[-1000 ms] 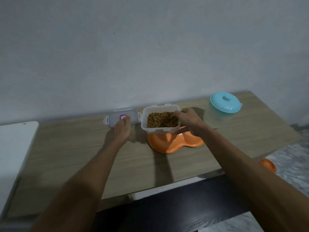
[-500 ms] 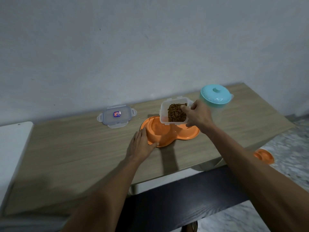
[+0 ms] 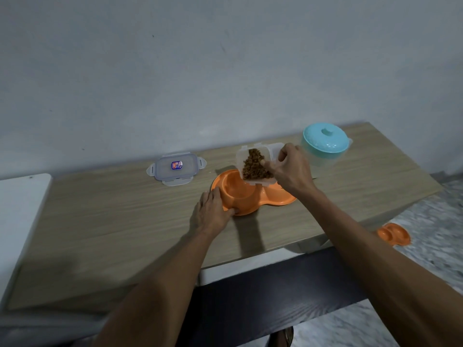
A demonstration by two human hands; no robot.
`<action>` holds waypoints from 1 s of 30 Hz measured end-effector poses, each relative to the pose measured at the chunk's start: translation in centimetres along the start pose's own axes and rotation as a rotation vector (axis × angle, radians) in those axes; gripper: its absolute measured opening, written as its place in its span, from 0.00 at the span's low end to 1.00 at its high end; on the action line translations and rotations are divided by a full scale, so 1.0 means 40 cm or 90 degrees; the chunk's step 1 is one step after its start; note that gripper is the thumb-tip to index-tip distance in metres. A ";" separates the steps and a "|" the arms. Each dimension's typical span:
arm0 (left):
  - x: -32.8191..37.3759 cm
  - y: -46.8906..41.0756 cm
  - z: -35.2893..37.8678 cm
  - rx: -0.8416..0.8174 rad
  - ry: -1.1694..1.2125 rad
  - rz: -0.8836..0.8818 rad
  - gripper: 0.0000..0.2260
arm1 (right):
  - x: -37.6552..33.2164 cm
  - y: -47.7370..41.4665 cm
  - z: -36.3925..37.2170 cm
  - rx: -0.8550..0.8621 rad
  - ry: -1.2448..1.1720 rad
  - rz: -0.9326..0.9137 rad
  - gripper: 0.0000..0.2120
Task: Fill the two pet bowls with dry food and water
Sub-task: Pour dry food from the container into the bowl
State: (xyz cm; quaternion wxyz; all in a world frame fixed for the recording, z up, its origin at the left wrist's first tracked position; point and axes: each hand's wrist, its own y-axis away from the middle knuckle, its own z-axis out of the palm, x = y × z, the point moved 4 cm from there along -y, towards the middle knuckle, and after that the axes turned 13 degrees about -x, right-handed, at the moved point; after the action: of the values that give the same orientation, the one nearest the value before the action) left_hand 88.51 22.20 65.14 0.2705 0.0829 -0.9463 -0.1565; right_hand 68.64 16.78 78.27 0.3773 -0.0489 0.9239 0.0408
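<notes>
1. First, nearest to me, my left hand [image 3: 213,214] lies on the near left rim of the bowl [image 3: 236,190]. Its fingers are almost straight and hold nothing; they only press the bowl to the table [image 3: 100,221].
2. The bowl is one orange piece with two cups, in the middle of the table. The left cup looks bare, with no food in it yet. The right cup is mostly hidden behind my right hand [image 3: 290,169] and the tub [image 3: 241,156].
3. My right hand grips the tub by its right wall, fingers curled around it. The tub hangs tilted over the bowl, and the food [image 3: 255,164] is heaped toward its lower edge.
4. I judge the tub to be thin, stiff, light plastic, and a little slippery. The dry food is loose and may run out all at once, so I should hold the side walls firmly and tip slowly. The bowl also seems light and could slide.
5. The lid [image 3: 175,167] lies flat behind, well apart from the bowl.
6. The jug [image 3: 325,141] stands far right, its cover on. Its clear body is blurred, so I cannot tell the water level.
</notes>
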 end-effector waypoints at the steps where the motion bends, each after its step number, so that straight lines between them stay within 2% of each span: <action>1: 0.001 0.000 0.001 0.001 -0.005 0.001 0.40 | 0.000 0.000 0.002 -0.001 0.015 -0.012 0.19; 9: 0.008 0.005 -0.002 -0.001 -0.016 -0.008 0.37 | 0.000 0.005 0.008 -0.005 0.057 -0.080 0.20; 18: 0.014 0.010 -0.008 0.010 -0.020 -0.006 0.35 | -0.008 0.010 0.019 0.006 0.086 -0.100 0.20; 30: 0.012 0.006 -0.003 0.013 0.000 -0.013 0.37 | 0.016 0.001 0.001 0.015 -0.002 -0.040 0.21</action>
State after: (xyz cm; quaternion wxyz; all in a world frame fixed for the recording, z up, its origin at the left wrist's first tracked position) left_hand 88.14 22.29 65.56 0.2680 0.0958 -0.9469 -0.1494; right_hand 68.22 16.78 77.81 0.3806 -0.0734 0.9216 0.0183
